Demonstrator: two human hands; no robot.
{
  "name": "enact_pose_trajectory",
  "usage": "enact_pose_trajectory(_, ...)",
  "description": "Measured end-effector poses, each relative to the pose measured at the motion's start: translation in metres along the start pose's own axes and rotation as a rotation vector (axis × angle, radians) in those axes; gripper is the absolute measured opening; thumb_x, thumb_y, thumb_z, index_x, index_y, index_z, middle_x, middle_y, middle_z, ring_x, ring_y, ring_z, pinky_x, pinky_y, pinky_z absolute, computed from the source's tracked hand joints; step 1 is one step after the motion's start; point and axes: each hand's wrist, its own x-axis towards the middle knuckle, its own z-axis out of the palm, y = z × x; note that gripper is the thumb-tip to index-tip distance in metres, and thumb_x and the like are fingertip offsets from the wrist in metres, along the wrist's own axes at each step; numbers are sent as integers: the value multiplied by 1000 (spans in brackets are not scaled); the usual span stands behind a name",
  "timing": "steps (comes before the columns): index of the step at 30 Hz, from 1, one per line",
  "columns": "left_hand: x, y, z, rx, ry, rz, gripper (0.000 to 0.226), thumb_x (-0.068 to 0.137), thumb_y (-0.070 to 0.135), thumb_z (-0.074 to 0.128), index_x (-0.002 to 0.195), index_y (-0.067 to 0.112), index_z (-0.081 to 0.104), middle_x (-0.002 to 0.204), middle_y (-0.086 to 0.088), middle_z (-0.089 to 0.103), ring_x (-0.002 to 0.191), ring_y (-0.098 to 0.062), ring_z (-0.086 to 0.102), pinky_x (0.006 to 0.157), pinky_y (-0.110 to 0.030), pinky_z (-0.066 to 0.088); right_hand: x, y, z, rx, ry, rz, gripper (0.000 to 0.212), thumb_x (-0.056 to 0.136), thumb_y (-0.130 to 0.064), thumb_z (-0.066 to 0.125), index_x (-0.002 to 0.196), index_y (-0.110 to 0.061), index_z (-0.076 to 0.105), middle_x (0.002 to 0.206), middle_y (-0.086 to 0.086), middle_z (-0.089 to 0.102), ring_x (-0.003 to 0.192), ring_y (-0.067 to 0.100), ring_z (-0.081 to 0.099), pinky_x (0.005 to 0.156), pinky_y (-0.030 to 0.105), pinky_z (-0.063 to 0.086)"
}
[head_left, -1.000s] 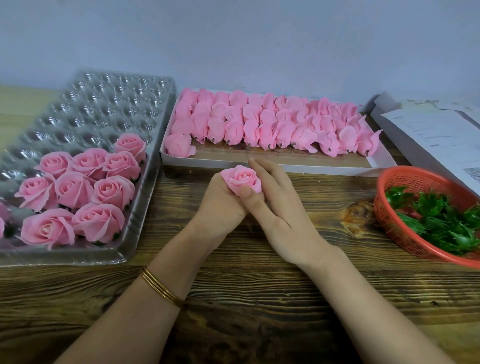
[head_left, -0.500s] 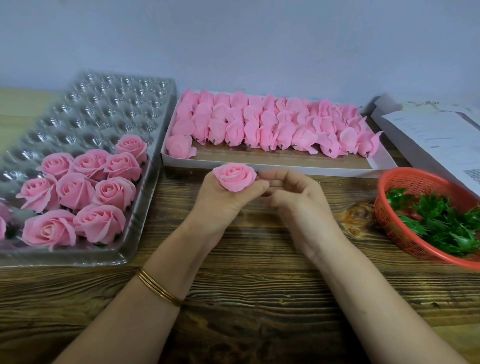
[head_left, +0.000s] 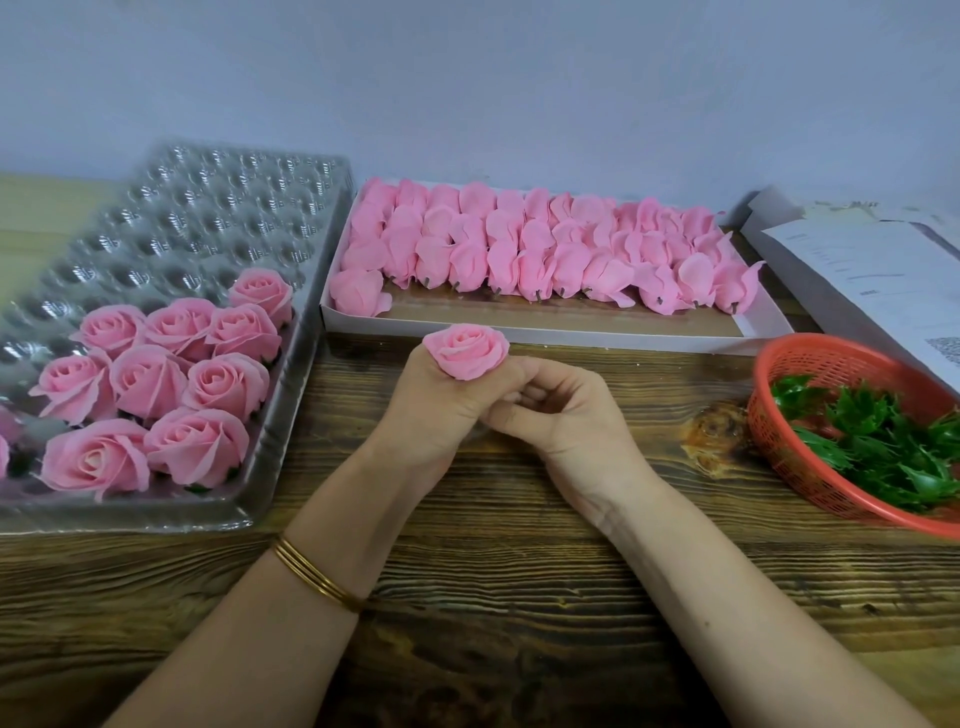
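My left hand (head_left: 434, 410) grips a pink rose head (head_left: 466, 351) from below, bloom facing up, over the wooden table (head_left: 493, 597). My right hand (head_left: 563, 415) sits right beside it, fingers curled in against the left hand under the rose; what those fingers hold is hidden. A clear plastic cell tray (head_left: 218, 218) at the left carries several finished pink roses (head_left: 156, 384). A white cardboard box (head_left: 545, 325) behind my hands holds rows of pink rose heads (head_left: 545, 249) lying on their sides.
An orange mesh basket (head_left: 779, 447) with green plastic leaf pieces (head_left: 883, 441) stands at the right edge. Printed papers on a white box (head_left: 852, 265) lie at the back right. A grey wall closes the back of the table.
My right hand came off the top of the rose and curled in below it. My left hand turned the bloom up and lifted it slightly.
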Motion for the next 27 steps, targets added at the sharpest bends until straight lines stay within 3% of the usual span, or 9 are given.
enact_pose_trajectory(8, 0, -1, -2, 11, -95, -4, 17, 69, 13, 75, 70, 30, 76, 70, 6, 69, 74, -9, 67, 69, -22, 56, -1, 0, 1, -55, 10, -62, 36, 67, 9, 71, 90, -17, 79, 90, 7, 76, 88, 18, 69, 83, 30, 58)
enact_pose_trajectory(12, -1, -1, -5, 23, -173, -33, 17, 63, 20, 84, 74, 31, 77, 75, 5, 69, 81, -11, 66, 76, -24, 56, -2, -2, -2, -103, -4, -69, 38, 73, 19, 70, 102, -5, 74, 102, 17, 74, 98, 23, 70, 90, 33, 56)
enact_pose_trajectory(18, 0, 1, -10, 75, -235, -35, 8, 65, 26, 81, 67, 27, 74, 80, 11, 69, 85, -5, 66, 79, -22, 55, -4, -4, -1, -148, 42, -60, 34, 72, 20, 71, 102, 3, 73, 100, 21, 74, 96, 24, 71, 89, 34, 57)
enact_pose_trajectory(21, 1, -1, -10, 93, -181, -24, 23, 67, 15, 83, 89, 15, 76, 87, 2, 72, 90, -14, 68, 81, -30, 56, -3, -4, 0, -143, 57, -66, 42, 71, 22, 70, 104, -4, 74, 101, 18, 75, 102, 31, 70, 93, 39, 56)
enact_pose_trajectory(23, 0, 1, -9, 103, -126, -22, 40, 65, 10, 82, 103, 15, 72, 87, 4, 71, 90, -13, 68, 79, -27, 56, -3, -4, 0, -157, 73, -80, 44, 70, 22, 70, 105, -6, 74, 101, 14, 76, 102, 29, 70, 94, 40, 56)
enact_pose_trajectory(27, 0, 6, -10, 188, -12, -8, 72, 52, 14, 88, 120, 21, 64, 88, 12, 64, 86, -4, 64, 74, -20, 52, -4, -5, 1, -155, 75, -81, 42, 71, 23, 70, 102, -6, 74, 96, 15, 76, 87, 21, 72, 74, 28, 59)
